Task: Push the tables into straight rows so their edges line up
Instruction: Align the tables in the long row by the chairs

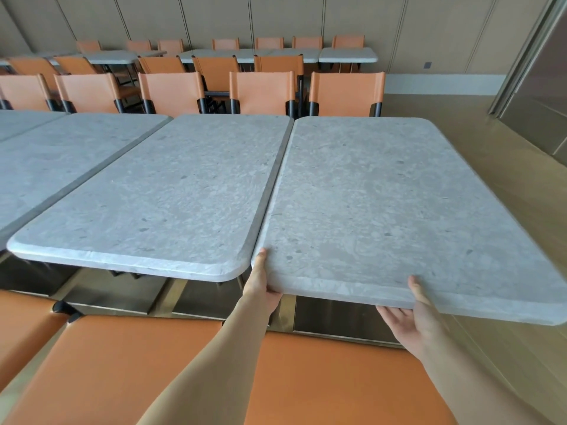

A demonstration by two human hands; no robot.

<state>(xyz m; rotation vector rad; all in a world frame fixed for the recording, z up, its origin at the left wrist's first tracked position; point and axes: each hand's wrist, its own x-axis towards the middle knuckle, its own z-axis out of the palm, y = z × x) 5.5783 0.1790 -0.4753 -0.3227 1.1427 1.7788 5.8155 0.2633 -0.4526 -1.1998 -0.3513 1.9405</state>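
Left hand [263,282] grips the near-left corner of the rightmost table [383,216], thumb on top. Right hand [411,320] grips its near edge, thumb on top, fingers hidden underneath. Table's long axis runs near-to-far, near end sitting nearer than neighbour table [159,194]. Its near-right corner is cut off. No readable markings.

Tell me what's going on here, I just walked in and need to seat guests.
A person is lining up grey tables. Both hands hold the near edge of the end table: left hand at its corner, right hand further along, thumbs on top. It sits close beside the next table, but its near edge juts out past that one's.
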